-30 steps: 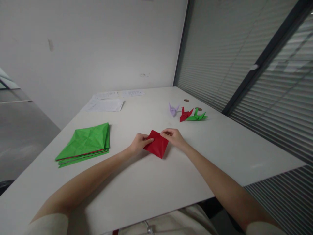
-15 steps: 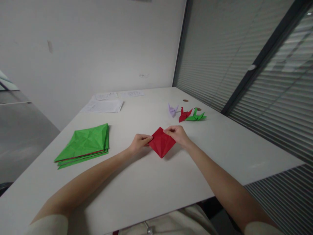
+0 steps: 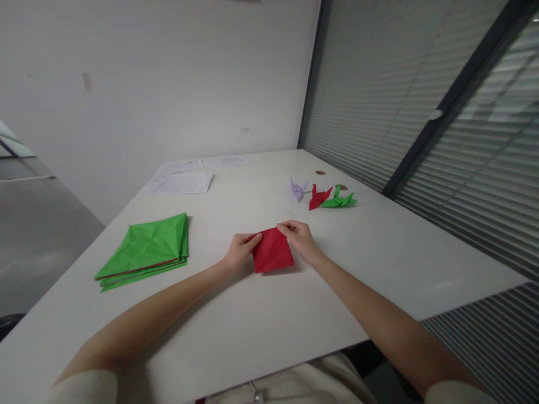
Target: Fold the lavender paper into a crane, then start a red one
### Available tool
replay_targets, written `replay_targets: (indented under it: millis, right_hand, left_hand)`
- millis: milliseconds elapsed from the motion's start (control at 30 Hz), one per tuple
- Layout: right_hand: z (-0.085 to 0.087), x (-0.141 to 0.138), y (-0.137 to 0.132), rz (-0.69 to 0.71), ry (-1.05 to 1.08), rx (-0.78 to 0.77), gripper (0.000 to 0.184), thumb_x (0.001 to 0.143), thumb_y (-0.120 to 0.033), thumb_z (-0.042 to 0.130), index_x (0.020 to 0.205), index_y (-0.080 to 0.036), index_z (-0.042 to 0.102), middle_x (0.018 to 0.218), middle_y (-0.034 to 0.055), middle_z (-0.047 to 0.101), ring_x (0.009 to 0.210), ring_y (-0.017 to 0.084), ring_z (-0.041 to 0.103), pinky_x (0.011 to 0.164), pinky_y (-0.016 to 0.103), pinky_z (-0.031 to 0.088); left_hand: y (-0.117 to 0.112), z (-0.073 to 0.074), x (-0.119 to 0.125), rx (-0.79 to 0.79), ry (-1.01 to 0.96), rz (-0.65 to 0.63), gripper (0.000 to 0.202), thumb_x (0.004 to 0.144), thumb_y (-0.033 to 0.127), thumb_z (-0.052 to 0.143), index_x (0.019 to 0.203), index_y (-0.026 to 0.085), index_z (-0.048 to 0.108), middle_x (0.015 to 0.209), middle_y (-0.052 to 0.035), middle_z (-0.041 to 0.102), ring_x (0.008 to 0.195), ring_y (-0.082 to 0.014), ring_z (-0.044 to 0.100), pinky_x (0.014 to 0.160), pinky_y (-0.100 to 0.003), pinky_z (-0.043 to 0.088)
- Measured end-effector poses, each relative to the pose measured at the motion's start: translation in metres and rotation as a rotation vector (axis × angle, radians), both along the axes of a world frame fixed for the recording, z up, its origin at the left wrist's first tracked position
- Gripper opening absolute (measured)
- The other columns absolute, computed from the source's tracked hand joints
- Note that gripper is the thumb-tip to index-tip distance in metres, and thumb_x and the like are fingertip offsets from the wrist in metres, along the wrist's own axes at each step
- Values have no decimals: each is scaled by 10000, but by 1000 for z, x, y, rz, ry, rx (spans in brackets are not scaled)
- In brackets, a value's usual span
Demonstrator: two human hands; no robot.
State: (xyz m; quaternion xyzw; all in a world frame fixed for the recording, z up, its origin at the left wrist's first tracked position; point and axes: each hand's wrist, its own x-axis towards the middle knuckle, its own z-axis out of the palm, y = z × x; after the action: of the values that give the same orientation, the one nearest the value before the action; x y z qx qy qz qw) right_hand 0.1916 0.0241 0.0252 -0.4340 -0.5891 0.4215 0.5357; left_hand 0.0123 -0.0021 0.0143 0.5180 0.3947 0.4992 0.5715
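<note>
A folded red paper lies on the white table in front of me, between both hands. My left hand pinches its upper left edge, fingers closed on the paper. My right hand pinches the top right corner. The paper sits as a small square-like shape, its lower edge resting on the table.
A stack of creased green sheets with a red one showing underneath lies at the left. Three folded paper figures stand farther back: lilac, red, green. White printed papers lie by the wall. Blinds cover the window at right.
The red paper was turned between my hands: from a diamond with its point towards me to a squarer shape with a flat lower edge. Both hands stayed on it, shifting slightly.
</note>
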Motion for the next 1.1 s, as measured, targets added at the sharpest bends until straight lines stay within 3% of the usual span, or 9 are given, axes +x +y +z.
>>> replay_targets:
  millis: [100, 400, 533, 600, 800, 1100]
  right_hand:
    - [2, 0, 0, -7, -17, -8, 296, 643, -471, 717, 647, -179, 668, 620, 19, 652, 594, 153, 554, 597, 285, 438]
    - [1, -1, 1, 40, 61, -73, 398, 621, -563, 715, 593, -195, 567, 527, -31, 539, 509, 113, 468, 510, 250, 376]
    - [-1, 3, 4, 7, 89, -54, 399, 628, -565, 707, 591, -200, 548, 538, -35, 521, 513, 112, 452, 516, 254, 367]
    - [-2, 5, 5, -14, 112, -55, 404, 624, -567, 710, 588, -201, 542, 534, -37, 507, 507, 111, 443, 507, 251, 358]
    - [-2, 6, 6, -48, 80, -99, 420, 625, -579, 707, 574, -190, 558, 525, -29, 495, 501, 109, 427, 500, 252, 351]
    - [0, 18, 15, -140, 42, -30, 438, 630, -587, 696, 532, -192, 535, 472, -48, 444, 468, 99, 395, 488, 255, 312]
  left_hand:
    - [-3, 2, 2, 34, 25, 11, 478, 698, 549, 698, 773, 79, 737, 671, -61, 688, 601, -149, 553, 582, -261, 408]
    - [-1, 9, 3, -19, -197, 107, 506, 662, 537, 744, 937, 112, 734, 926, -111, 723, 873, -211, 631, 787, -304, 472]
    - [-5, 3, 4, -100, -154, -34, 532, 606, 451, 818, 997, 107, 709, 890, -109, 721, 803, -195, 645, 733, -300, 488]
    - [-6, -2, 4, -147, -77, -79, 483, 569, 437, 839, 869, 78, 723, 806, -108, 717, 677, -163, 624, 636, -272, 469]
    - [-1, -9, 2, -130, 3, -21, 454, 546, 466, 832, 743, 71, 726, 662, -60, 687, 536, -105, 543, 511, -224, 394]
    - [-3, 0, 1, -161, 47, -204, 466, 576, 446, 826, 833, 69, 732, 701, -74, 704, 584, -135, 626, 626, -270, 532]
